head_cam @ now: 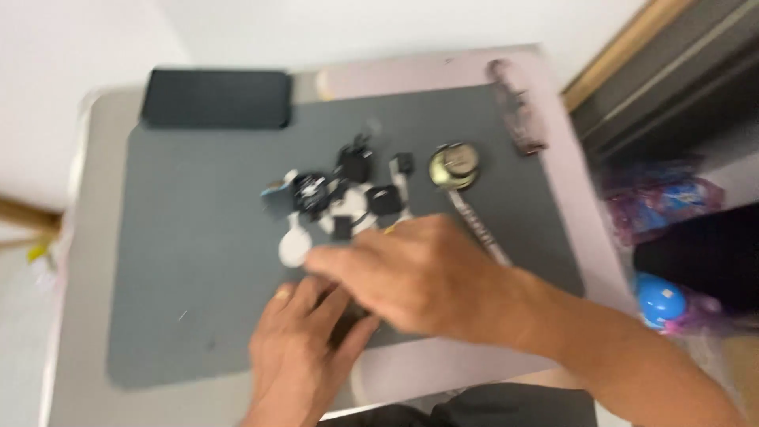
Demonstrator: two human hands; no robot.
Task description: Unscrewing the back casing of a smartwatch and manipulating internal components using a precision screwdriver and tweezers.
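Observation:
My right hand (411, 277) reaches leftward across the grey mat (182, 261), fingers stretched toward a small white round piece (293, 247). My left hand (304, 348) lies below it, palm down, fingers partly under the right hand; whether it holds something is blurred. Just beyond the hands sits a cluster of small black and white parts (344, 194). A round brass-coloured disc (454, 166) lies to the right of the cluster, with a thin strip (477, 225) running from it toward my right wrist.
A black flat case (215, 98) lies at the mat's far left corner. A dark narrow object (515, 107) rests at the far right of the mat. Beside the table on the right are pink packaging (660, 202) and a blue ball (658, 299).

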